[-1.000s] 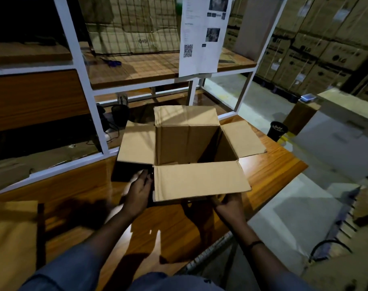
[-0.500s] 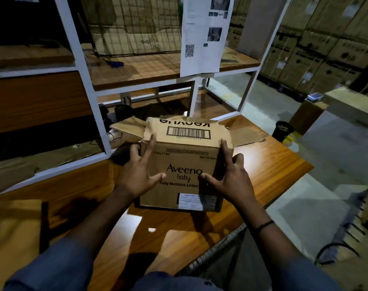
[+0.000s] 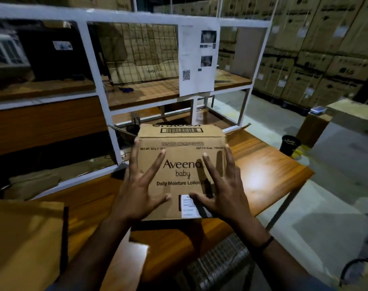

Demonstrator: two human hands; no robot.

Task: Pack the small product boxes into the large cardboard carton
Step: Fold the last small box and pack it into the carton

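Shelving is standing along the table's far edge: a white metal frame (image 3: 99, 97) rising off the wooden table (image 3: 267, 169), with a wire mesh panel (image 3: 141, 53) behind its middle bay. A printed sheet (image 3: 196, 59) with a QR code is hanging off the frame, directly above the carton. A small blue item (image 3: 126, 89) is lying on the middle shelf, too blurred to identify. A flat cardboard piece (image 3: 25, 238) is lying at near left, well apart from the hands. A black cup (image 3: 289, 144) is sitting on the floor past the table's right end, and stacked brown cartons (image 3: 325, 59) are filling the right background. The large cardboard carton (image 3: 182, 143) is sitting mid-table and blocking the lower shelf behind it. Its "Aveeno baby" side is facing the camera, the barcode panel is showing above that, and flap edges (image 3: 238, 128) are sticking out behind. The interior is not showing from this angle, so contents cannot be told. The left hand (image 3: 137, 192) and right hand (image 3: 223, 192) are lying on the printed side, fingers (image 3: 155, 162) straight and spread wide, curling round nothing. Left fingers are reaching the carton's left edge and right fingers its right edge. Both thumbs are pointing inward low down, the right one over the white label (image 3: 189, 208). A black band (image 3: 267, 241) is circling the right wrist.
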